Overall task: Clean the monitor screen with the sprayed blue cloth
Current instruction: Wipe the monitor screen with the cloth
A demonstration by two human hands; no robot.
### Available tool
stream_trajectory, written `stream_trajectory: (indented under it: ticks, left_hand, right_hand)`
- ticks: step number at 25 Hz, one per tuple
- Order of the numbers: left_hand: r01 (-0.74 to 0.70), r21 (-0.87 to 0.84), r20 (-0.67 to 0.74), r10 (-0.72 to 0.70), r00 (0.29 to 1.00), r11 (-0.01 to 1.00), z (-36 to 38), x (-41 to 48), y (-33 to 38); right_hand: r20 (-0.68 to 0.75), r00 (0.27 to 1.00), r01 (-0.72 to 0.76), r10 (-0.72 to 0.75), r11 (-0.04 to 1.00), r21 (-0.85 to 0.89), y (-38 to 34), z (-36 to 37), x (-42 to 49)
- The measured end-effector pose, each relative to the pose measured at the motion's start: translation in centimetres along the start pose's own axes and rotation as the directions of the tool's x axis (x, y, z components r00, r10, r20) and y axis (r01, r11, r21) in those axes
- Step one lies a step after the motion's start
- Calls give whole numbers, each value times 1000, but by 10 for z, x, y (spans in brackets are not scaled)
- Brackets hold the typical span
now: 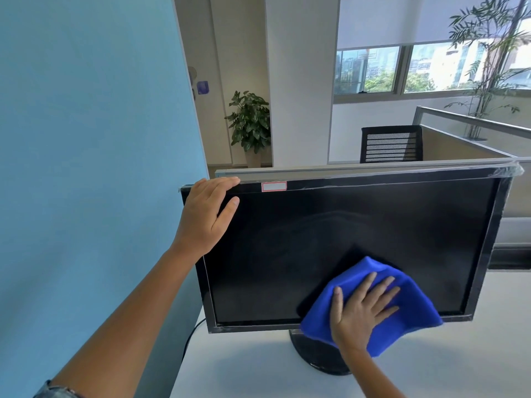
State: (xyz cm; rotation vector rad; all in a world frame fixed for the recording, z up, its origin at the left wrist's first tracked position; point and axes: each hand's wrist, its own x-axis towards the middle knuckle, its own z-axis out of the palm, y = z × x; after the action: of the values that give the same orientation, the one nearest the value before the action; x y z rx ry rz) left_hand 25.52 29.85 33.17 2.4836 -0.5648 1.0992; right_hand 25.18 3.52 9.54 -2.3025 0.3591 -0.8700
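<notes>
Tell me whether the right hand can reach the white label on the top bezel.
Probably yes: only bare screen lies between the right hand, pressing the blue cloth, and the label; the left hand rests on the corner beside it.

On my left, a blue partition (86, 139) is standing. Below me, a white desk (258, 366) is carrying a black cable (191, 337) at its left edge. Beyond, a potted plant (250, 124), a black mesh chair (390, 143) and a tall palm (488, 67) are standing near the window (370, 70).
</notes>
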Motion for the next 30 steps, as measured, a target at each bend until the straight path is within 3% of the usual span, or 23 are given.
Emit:
stream_trajectory:
  ticks: [4,8,11,13,16,20,23,27,30]
  left_hand:
    - [-4,9,-2,4,1000,1000,1,-1,-1]
    - [-12,10,-3,12,1000,1000,1,-1,-1]
    - [-6,11,3,6,1000,1000,-1,0,0]
    - [-15,8,1,15,1000,1000,-3,-1,1]
    - [-28,4,-9,28,1000,1000,-4,-1,3]
    - [-6,-6,-33,6,999,1000,-2,-1,3]
    - [-10,-6,-65,10,998,1000,2,-1,3]
    - [-6,5,-96,6,995,1000,5,-2,4]
    - [-14,9,-106,14,994,1000,5,-2,5]
  right_hand:
    - [175,933,338,-313,932,-131,-38,18,-34]
    - [292,717,675,-633,734,-66,-77,26,-57]
    - [347,518,823,-782,566,44,-91,29,-69]
    - [363,451,865,-816,499,47,-92,28,-66]
    - [315,513,836,-799,548,30,-86,16,-48]
    - [205,736,661,-645,750,-13,-57,-6,-17]
    - [100,864,504,-494,854,-131,-37,-25,12]
    - [-45,960,261,-278,939,-224,-21,-49,53]
    - [-96,987,107,-126,978,-177,-11,-64,76]
